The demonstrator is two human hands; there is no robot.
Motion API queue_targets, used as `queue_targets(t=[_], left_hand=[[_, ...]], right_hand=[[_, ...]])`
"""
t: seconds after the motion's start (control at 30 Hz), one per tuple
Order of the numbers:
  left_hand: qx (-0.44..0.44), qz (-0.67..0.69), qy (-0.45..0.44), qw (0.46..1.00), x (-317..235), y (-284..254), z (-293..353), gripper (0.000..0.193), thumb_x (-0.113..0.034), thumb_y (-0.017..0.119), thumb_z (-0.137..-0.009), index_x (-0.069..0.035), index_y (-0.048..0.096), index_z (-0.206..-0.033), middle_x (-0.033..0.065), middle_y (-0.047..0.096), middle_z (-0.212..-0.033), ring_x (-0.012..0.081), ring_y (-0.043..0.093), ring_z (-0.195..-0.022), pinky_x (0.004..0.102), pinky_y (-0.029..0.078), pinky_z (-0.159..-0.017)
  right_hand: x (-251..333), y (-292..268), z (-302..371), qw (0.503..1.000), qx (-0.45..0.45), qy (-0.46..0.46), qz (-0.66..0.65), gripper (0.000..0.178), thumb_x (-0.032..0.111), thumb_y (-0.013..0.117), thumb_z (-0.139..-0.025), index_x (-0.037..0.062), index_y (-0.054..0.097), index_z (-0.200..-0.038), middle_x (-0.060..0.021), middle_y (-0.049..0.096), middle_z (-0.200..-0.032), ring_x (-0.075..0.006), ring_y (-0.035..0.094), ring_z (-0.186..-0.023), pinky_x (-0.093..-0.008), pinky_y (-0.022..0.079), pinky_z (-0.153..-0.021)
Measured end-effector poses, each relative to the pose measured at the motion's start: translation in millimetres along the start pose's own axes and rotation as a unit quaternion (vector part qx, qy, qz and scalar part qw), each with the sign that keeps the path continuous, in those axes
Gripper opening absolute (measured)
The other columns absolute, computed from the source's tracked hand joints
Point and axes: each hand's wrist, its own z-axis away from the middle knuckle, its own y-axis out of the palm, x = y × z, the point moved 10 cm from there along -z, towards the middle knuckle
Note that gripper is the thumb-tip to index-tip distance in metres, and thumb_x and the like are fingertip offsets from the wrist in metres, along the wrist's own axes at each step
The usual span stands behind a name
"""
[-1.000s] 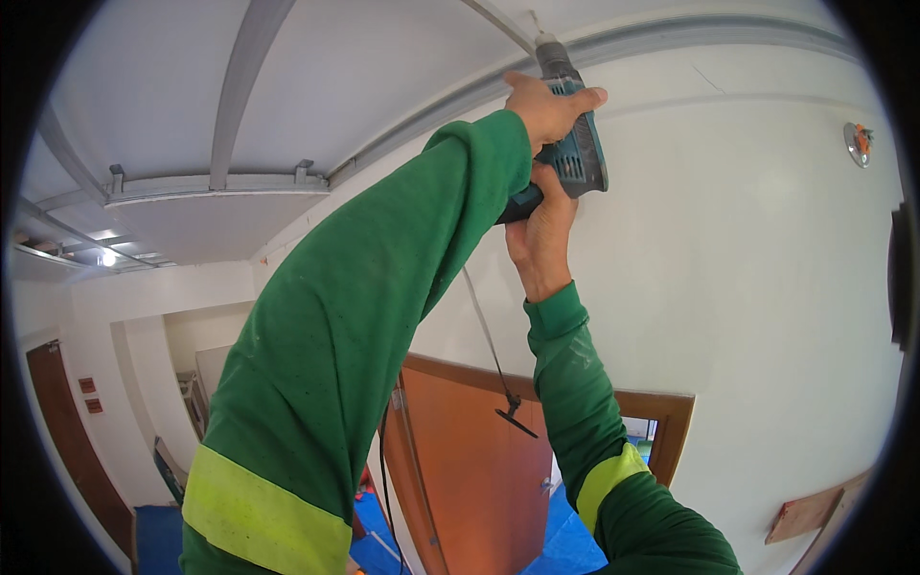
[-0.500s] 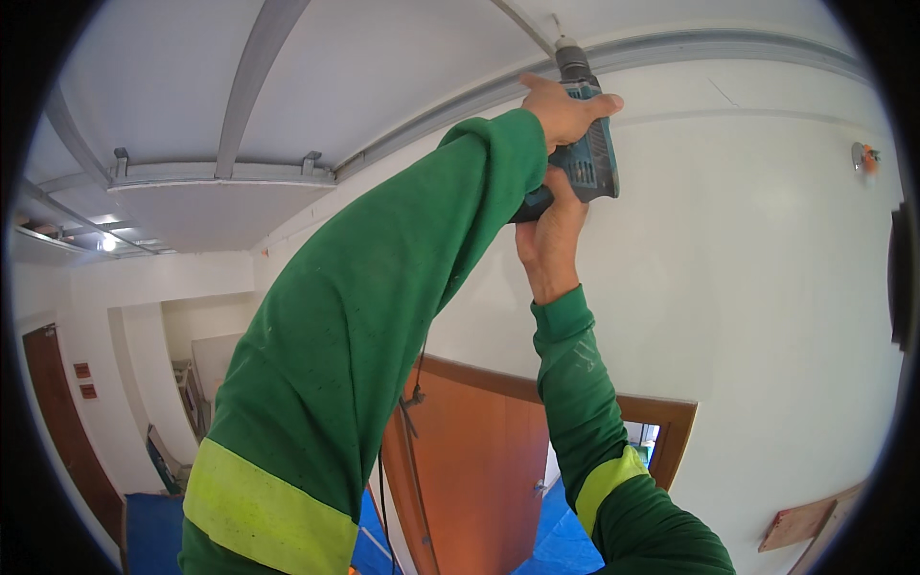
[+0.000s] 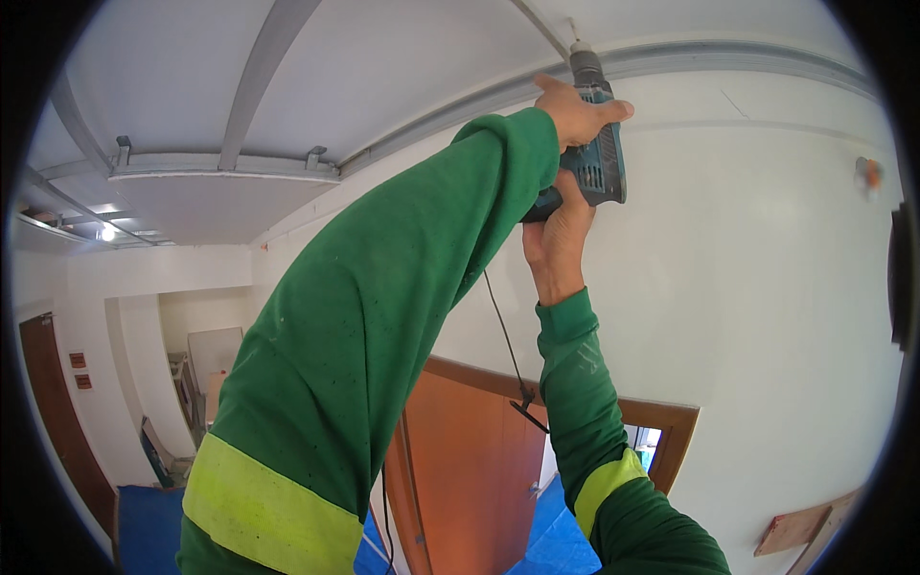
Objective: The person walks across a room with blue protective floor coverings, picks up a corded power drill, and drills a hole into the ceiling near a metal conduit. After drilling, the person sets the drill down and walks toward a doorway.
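Note:
Overhead I hold a teal and black power drill [image 3: 608, 158] pointing up. Its thin bit [image 3: 574, 29] reaches to the white ceiling; whether the tip has entered it I cannot tell. My left hand [image 3: 579, 113] is closed around the upper body, just below the black chuck end, with the thumb across to the right. Lower down, my right hand [image 3: 563, 230] wraps the handle, which is mostly hidden by that hand and my left sleeve. A dark power cord [image 3: 502, 321] with a small bar-shaped piece hangs below the drill.
A metal channel [image 3: 738, 56] runs along the wall top, close to the drill. More metal framing [image 3: 254, 86] crosses the ceiling at left. Below stands a brown door [image 3: 470, 470] in its frame. An orange fitting [image 3: 869, 174] juts from the right wall; blue sheeting [image 3: 551, 537] covers the floor.
The drill and both hands appear slightly lower and farther right in view. The cord has swung right, out from behind my left sleeve. Both hands keep their grip.

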Motion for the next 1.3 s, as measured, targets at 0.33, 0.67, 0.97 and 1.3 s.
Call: queue_targets(t=[0.33, 0.67, 0.97, 1.3], left_hand=[[-0.002, 0.017, 0.007, 1.000, 2.9, 2.1, -4.2, 0.152, -0.063, 0.090, -0.079, 0.031, -0.005, -0.153, 0.0350, 0.073, -0.118, 0.0359, 0.078, -0.101, 0.0352, 0.064, -0.084], [0.004, -0.013, 0.017, 1.000, 3.2, 1.1, -8.8, 0.155, -0.067, 0.087, -0.080, 0.031, -0.008, -0.154, 0.0330, 0.074, -0.117, 0.0355, 0.078, -0.103, 0.0331, 0.063, -0.085], [0.020, -0.029, 0.015, 0.999, 0.1, 5.5, -4.3, 0.154, -0.069, 0.083, -0.082, 0.030, -0.008, -0.156, 0.0333, 0.074, -0.116, 0.0365, 0.078, -0.101, 0.0317, 0.062, -0.086], [0.026, -0.013, 0.027, 0.999, 1.5, 6.3, -9.5, 0.152, -0.068, 0.082, -0.083, 0.030, -0.008, -0.156, 0.0337, 0.074, -0.116, 0.0361, 0.076, -0.110, 0.0311, 0.060, -0.095]], right_hand=[[-1.2, -7.2, -4.3, 1.000, 0.006, 0.019, 0.024, 0.040, 0.001, 0.071, -0.089, 0.0052, 0.060, -0.127, -0.0044, 0.067, -0.115, -0.0186, 0.069, -0.102, -0.0387, 0.057, -0.090], [0.8, -8.6, -6.0, 0.999, 0.020, -0.009, 0.040, 0.040, 0.004, 0.066, -0.096, 0.0023, 0.058, -0.135, -0.0067, 0.068, -0.122, -0.0211, 0.071, -0.109, -0.0399, 0.060, -0.091], [8.1, -5.6, -4.3, 0.999, 0.012, -0.009, 0.051, 0.041, 0.001, 0.071, -0.090, 0.0049, 0.061, -0.129, -0.0041, 0.066, -0.112, -0.0188, 0.069, -0.102, -0.0377, 0.057, -0.090], [1.0, -19.4, -15.1, 0.998, 0.015, 0.003, 0.061, 0.040, 0.003, 0.070, -0.091, 0.0046, 0.061, -0.130, -0.0051, 0.067, -0.115, -0.0189, 0.070, -0.102, -0.0378, 0.058, -0.089]])
